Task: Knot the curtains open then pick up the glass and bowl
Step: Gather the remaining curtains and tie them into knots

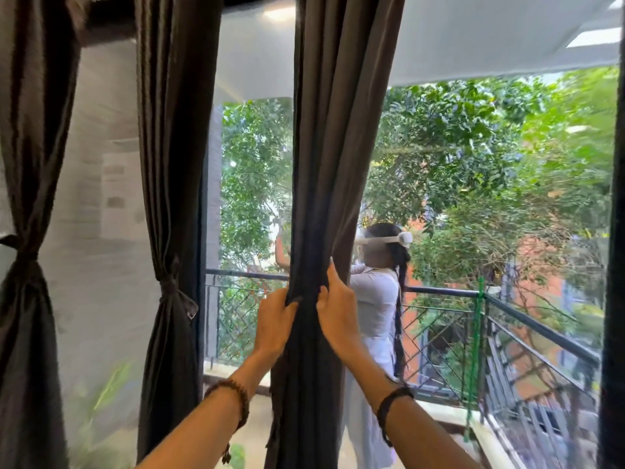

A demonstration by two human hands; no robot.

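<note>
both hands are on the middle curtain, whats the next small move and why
Probably loop the gathered fabric round itself to start a knot: the left hand and right hand already pinch the dark brown middle curtain, which hangs unknotted, unlike the two knotted curtains at left.

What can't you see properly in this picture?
Head view:
- Glass and bowl: not in the picture at all.
- Left hand and right hand: fingertips buried in the middle curtain folds.
- Person's reflection in the window: partly behind that curtain.
- Left curtain: cut off by the edge.
</note>
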